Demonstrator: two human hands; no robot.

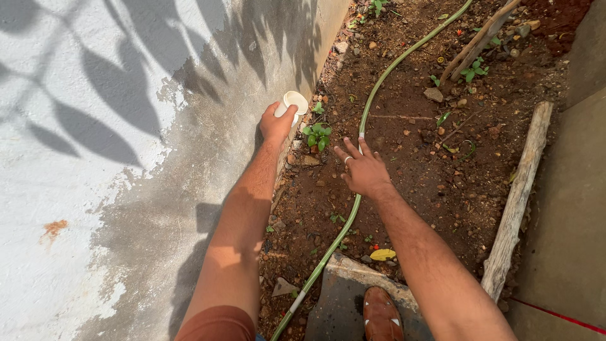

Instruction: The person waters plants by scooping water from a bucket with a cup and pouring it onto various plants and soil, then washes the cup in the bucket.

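white cup gripped in left hand

The green hose leaves the frame at both ends, perhaps passing under the right hand.

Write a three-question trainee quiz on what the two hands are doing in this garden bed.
1. True or false: the left hand holds a white cup beside the wall.
2. What long thing lies on the soil under the right hand?
A. green hose
B. rake
C. rope
3. Fill in: the small green seedling grows ____ the two hands.

Key: 1 true; 2 A; 3 between.
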